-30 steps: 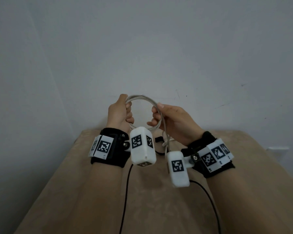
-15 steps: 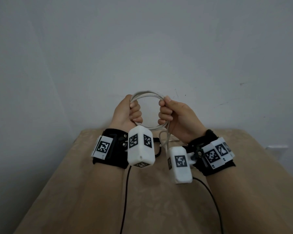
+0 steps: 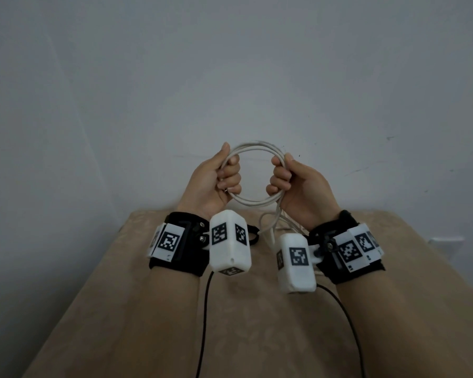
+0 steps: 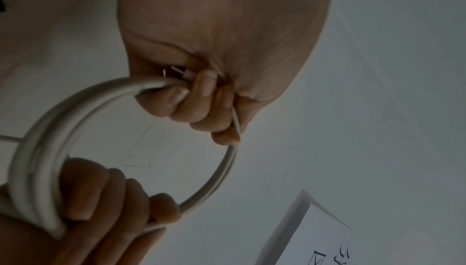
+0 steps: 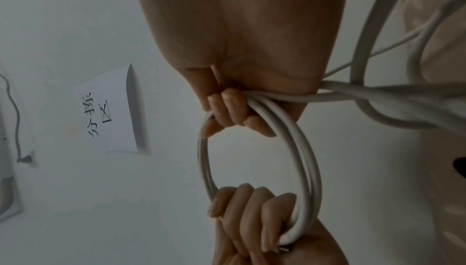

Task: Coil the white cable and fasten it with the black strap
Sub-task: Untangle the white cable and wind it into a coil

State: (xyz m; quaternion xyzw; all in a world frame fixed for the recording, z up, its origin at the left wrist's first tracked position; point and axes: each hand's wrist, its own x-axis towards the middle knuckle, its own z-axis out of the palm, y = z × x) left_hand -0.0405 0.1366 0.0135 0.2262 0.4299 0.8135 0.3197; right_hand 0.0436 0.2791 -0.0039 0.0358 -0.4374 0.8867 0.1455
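While both hands clench opposite sides of the upright white cable coil, left hand and right hand, loose cable trails below the right grip to the bench, where the black strap lies, nearer the left wrist.

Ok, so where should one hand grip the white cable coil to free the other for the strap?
Probably the coil's left side, from outside, fingers wrapped through the ring round every loop, as the left hand holds it. The loose tail hangs off the right hand's side, so that hand is the one to free.
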